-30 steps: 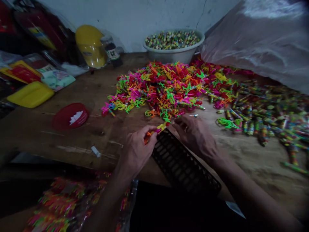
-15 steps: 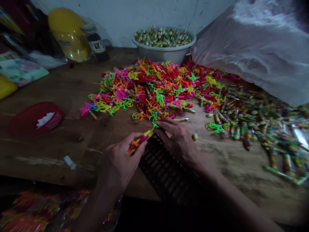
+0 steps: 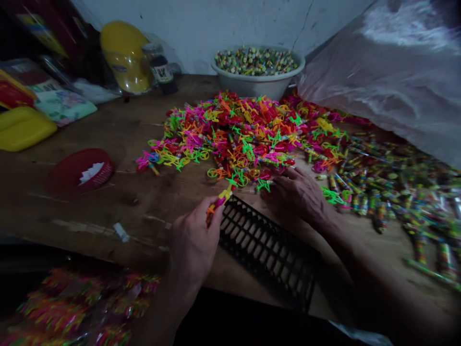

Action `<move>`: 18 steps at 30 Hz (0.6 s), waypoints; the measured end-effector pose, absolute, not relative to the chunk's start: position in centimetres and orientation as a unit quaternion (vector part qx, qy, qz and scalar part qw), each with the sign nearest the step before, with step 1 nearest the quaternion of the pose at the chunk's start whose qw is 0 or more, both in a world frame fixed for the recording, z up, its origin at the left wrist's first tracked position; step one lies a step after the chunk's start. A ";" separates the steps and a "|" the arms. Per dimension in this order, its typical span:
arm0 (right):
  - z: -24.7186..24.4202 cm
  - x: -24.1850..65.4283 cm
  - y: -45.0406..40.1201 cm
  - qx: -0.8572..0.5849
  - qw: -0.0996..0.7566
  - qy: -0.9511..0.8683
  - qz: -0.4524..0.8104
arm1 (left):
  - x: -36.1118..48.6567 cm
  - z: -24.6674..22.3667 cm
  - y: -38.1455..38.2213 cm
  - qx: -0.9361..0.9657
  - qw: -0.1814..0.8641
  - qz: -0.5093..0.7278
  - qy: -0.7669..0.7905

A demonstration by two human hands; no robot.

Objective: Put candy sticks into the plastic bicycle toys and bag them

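My left hand (image 3: 196, 235) is closed round several small plastic toy pieces (image 3: 222, 196) in yellow, magenta, orange and green, bunched together and sticking up past the fingertips. My right hand (image 3: 300, 194) reaches to the front edge of a big heap of bright plastic toys (image 3: 234, 129), some joined to thin printed tubes. Its fingers look stretched out and apart, low over the table, close to a green toy (image 3: 264, 185); the fingertips are dim. Between my hands lies a black slotted rack (image 3: 268, 245), its slots bare.
A grey basin (image 3: 257, 84) of short printed tubes stands by the wall. More tubes (image 3: 382, 192) spread on the right beside a large plastic bag (image 3: 389, 72). On the left are a red basket (image 3: 79, 170), a yellow cap (image 3: 126, 53) and a jar (image 3: 162, 72). Bagged toys (image 3: 65, 298) sit lower left.
My right hand has left the pieces in my left hand and moved right to the heap's front edge, uncovering the rack. My left hand keeps its bunch. The view has shifted slightly left.
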State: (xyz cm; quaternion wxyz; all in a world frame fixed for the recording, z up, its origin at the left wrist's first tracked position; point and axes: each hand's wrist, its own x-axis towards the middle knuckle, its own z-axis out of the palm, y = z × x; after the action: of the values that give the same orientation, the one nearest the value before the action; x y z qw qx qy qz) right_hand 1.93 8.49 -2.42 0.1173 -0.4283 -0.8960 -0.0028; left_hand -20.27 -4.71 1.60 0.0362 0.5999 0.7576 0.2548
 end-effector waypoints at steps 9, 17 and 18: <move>-1.3 0.8 0.4 -0.442 0.227 -0.858 0.132 | -21.3 1.4 -5.5 0.546 0.257 0.407 0.686; -1.8 -2.1 -2.2 -0.442 0.339 -0.792 0.249 | -22.4 1.6 -7.8 0.547 0.347 0.381 0.660; -1.8 -2.1 -2.3 -0.458 0.348 -0.770 0.275 | -22.4 1.5 -7.9 0.561 0.333 0.367 0.663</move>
State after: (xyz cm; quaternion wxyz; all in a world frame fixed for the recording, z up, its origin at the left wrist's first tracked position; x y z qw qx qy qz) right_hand -2.09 -2.25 -1.78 0.3482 -0.4582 -0.7703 0.2746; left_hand -22.36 -7.90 1.49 0.3332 0.5609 0.6630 0.3672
